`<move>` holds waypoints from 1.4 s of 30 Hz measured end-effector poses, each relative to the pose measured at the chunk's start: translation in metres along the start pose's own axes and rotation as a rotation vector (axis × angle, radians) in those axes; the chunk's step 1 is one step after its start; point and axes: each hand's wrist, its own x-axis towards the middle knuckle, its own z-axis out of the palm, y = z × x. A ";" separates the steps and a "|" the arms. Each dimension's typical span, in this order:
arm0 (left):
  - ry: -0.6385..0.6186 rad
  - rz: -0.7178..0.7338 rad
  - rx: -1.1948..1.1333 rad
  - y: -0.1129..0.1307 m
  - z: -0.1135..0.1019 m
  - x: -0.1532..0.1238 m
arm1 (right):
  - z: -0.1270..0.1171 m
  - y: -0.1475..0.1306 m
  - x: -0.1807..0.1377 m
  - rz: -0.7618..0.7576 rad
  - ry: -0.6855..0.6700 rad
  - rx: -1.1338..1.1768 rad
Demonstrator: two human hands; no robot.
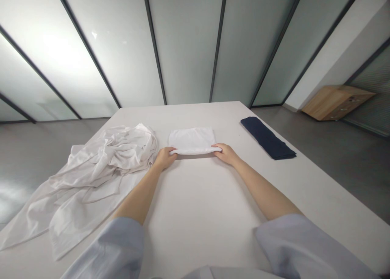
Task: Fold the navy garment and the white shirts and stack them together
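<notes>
A: Item?
B: White folded cloth (191,139), centred on desk (201,206); long axis left-to-right, thick edge facing wearer.
A: Held?
B: Left hand (166,157), right hand (226,154), each pinching a near corner.

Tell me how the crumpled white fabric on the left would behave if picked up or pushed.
The crumpled white fabric is probably floppy, as it lies in loose creases. Lifted by its heaped part, it would likely trail, since its ends spread toward the near side of the table. Pushed, it may bunch rather than roll, being rumpled.
</notes>
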 end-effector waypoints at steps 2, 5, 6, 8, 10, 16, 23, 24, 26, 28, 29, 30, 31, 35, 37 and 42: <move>-0.003 -0.006 -0.078 -0.003 -0.001 0.001 | -0.002 -0.001 0.000 0.052 0.014 0.066; -0.022 0.004 -0.157 -0.006 -0.003 0.002 | -0.004 0.000 0.001 0.119 0.047 0.169; -0.033 0.003 -0.171 -0.007 -0.005 0.002 | -0.005 0.001 0.001 0.137 0.056 0.199; -0.064 -0.008 -0.186 -0.006 -0.007 0.000 | -0.005 0.003 0.002 0.166 0.062 0.250; -0.091 -0.015 -0.195 -0.005 -0.010 -0.001 | -0.004 0.004 0.004 0.193 0.071 0.296; -0.071 -0.072 -0.256 -0.010 -0.010 0.002 | -0.005 0.007 0.006 0.239 0.106 0.332; -0.087 -0.009 -0.268 -0.013 -0.010 0.003 | -0.011 0.004 0.000 0.219 0.045 0.340; -0.093 0.033 -0.240 -0.013 -0.010 0.003 | -0.012 0.004 -0.001 0.193 0.019 0.330; -0.097 0.086 -0.186 -0.015 -0.008 0.004 | -0.012 0.004 -0.002 0.139 -0.028 0.299; -0.100 0.112 -0.149 -0.018 -0.006 0.006 | -0.012 0.007 -0.002 0.079 -0.046 0.245; -0.101 0.130 -0.133 -0.020 -0.005 0.007 | -0.011 0.008 -0.001 0.036 -0.041 0.205; -0.097 0.155 -0.113 -0.022 -0.003 0.008 | -0.010 0.011 0.000 -0.016 -0.026 0.158; -0.086 0.183 -0.089 -0.023 -0.001 0.009 | -0.009 0.013 0.001 -0.073 -0.007 0.111; -0.011 0.248 0.007 -0.029 0.007 0.010 | -0.003 0.021 0.005 -0.215 0.044 -0.014; 0.004 0.243 0.006 -0.031 0.010 0.010 | -0.001 0.025 0.005 -0.221 0.046 -0.043; -0.007 0.176 -0.067 -0.034 0.010 0.011 | 0.004 0.029 0.002 -0.132 0.102 -0.024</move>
